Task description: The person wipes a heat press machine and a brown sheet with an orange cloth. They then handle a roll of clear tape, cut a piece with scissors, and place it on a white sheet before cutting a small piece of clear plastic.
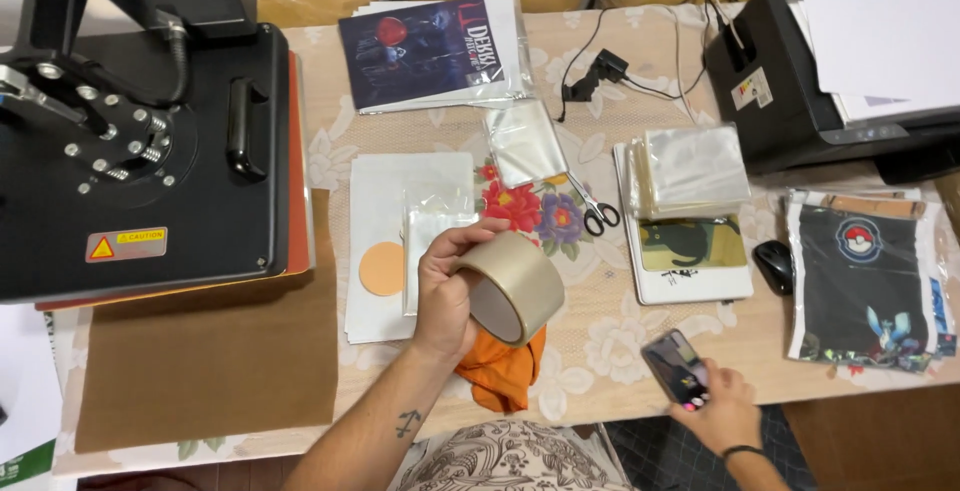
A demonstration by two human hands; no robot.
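From my remote station I see the left hand (pixel 447 291) closed around a wide roll of clear brownish packing tape (pixel 512 286), thumb over the outer band and fingers wrapped behind it, holding the roll lifted above the tabletop (pixel 600 351) with its open core facing toward the camera. The roll sits directly over a crumpled orange cloth (pixel 503 371) and just beside a stack of white sheets carrying a round orange disc (pixel 382 269). I judge the roll light and rigid: the cardboard core resists squeezing, while the outer tape surface is smooth and may slip, so the secure hold is across the width of the band or with a finger hooked through the core. The loose tape end is not discernible from this view. The right hand (pixel 715 406) is closed on a dark smartphone (pixel 676 369) near the front edge of the tabletop, screen upward. To the left stands a black heat press (pixel 140 151) over a brown sheet (pixel 210 361). Behind the roll lie black-handled scissors (pixel 598 211), a stack of clear plastic sleeves (pixel 695 166) and a black computer mouse (pixel 774 266); a black printer (pixel 830 81) stands at the far right.
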